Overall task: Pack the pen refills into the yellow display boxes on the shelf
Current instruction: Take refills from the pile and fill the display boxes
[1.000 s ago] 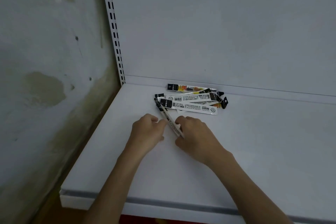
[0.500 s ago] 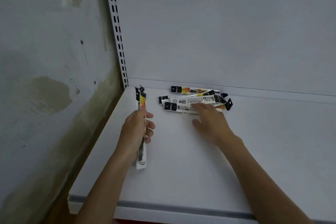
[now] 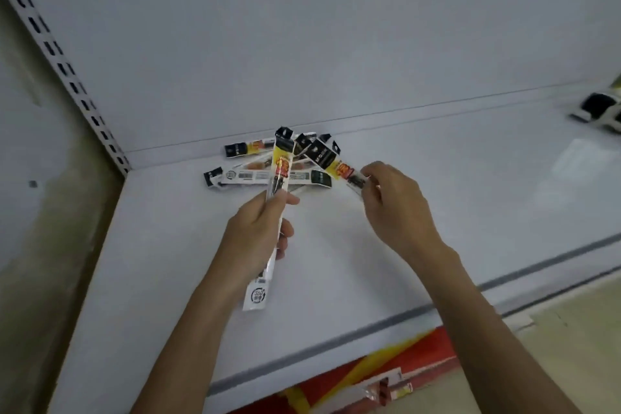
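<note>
My left hand point(image 3: 260, 233) grips a long refill packet point(image 3: 281, 163) upright, its black-and-yellow top pointing away from me and its white bottom end sticking out below the fist. My right hand point(image 3: 391, 208) pinches a second refill packet point(image 3: 331, 163) by its lower end, lifted and slanted up to the left. Behind both hands a small pile of refill packets point(image 3: 242, 175) lies on the white shelf point(image 3: 453, 212) near the back corner. No yellow display box is in view.
A slotted upright point(image 3: 64, 74) runs along the left where the shelf meets the stained wall point(image 3: 33, 212). More packets point(image 3: 596, 109) lie at the far right edge. Below the shelf's front lip a red and yellow surface point(image 3: 403, 366) holds another packet point(image 3: 383, 390).
My right hand has lifted a packet from the pile, where before it only rested on it. My left hand still holds its packet, now nearer the pile. The camera has tilted and moved closer.
</note>
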Motion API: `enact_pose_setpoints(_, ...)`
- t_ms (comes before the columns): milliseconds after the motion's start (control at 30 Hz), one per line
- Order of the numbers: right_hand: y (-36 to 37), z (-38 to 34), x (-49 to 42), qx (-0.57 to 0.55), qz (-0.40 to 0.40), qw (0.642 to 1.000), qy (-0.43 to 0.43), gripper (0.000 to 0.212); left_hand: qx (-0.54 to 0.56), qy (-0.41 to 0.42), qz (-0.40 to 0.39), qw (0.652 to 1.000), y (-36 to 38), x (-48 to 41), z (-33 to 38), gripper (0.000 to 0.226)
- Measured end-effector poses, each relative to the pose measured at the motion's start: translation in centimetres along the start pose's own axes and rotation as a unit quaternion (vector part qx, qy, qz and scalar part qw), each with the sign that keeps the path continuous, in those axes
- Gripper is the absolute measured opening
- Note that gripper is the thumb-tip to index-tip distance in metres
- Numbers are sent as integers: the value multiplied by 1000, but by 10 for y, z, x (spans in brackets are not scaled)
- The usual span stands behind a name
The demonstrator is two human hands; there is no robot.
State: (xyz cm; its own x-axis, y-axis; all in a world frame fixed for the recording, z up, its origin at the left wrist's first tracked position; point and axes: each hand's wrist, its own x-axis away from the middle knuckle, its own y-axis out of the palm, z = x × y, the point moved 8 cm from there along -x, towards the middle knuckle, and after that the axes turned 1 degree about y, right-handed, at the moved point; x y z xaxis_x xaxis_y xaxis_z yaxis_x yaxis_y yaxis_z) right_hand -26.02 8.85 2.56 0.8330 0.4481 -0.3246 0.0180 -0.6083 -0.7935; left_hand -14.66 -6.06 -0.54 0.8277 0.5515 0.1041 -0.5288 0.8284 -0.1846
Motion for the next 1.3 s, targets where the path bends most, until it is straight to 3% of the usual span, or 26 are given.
enact_pose_setpoints(167, -77, 89, 40, -109, 81, 983, 124, 19, -50, 44, -103, 992, 91, -1, 24, 22)
enact_pose_setpoints(300, -143, 156, 82, -91, 148, 967, 185, 32, -62, 79, -164, 981, 174, 11, 51, 20)
enact_pose_setpoints(533, -242, 274, 170, -108, 201, 936, 269, 24, -63, 119, -258, 957, 330, 57, 78, 23)
enact_pose_setpoints(667, -288, 324, 201, -80, 216, 935, 268, 16, -45, 126, -290, 948, 413, 81, 86, 25)
enact_pose_setpoints(1000, -334, 425, 221, -99, 216, 925, 296, 19, -3, 95, -349, 932, 559, 102, 107, 23)
enact_pose_setpoints(1300, -370, 540, 117, -69, 189, 943, 264, 18, -25, 115, -286, 951, 665, 20, 144, 23)
